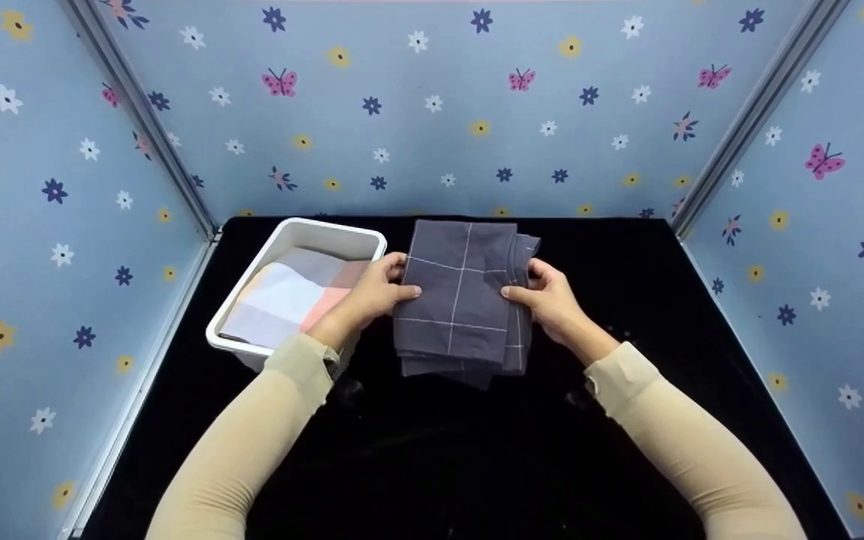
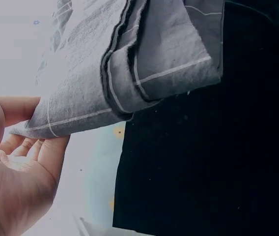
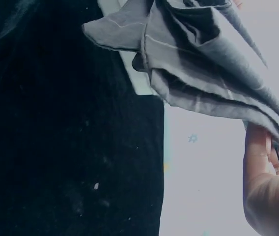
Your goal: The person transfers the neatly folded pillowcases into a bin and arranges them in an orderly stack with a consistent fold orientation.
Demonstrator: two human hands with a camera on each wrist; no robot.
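Observation:
Both hands hold up a folded dark grey cloth (image 1: 453, 300) with thin white check lines, in the middle of the head view. The left hand (image 1: 381, 286) pinches its left edge, thumb in front and fingers behind. On the opposite edge, the right hand (image 1: 548, 296) pinches the layers with its thumb on the front. In the left wrist view, the left hand (image 2: 21, 172) grips one corner of the cloth (image 2: 80, 83), whose folded layers show along the lower edge. Layers of the cloth (image 3: 203, 64) hang loose in the right wrist view beside the right hand (image 3: 269, 182).
A white plastic bin (image 1: 223, 341) stands to the left, partly behind the left forearm. Inside it lies a checked cloth (image 1: 278, 292) in white, grey and pink. A black cover (image 1: 432, 465) lies over the table. Flower-patterned panels (image 1: 432, 112) enclose the back and both sides.

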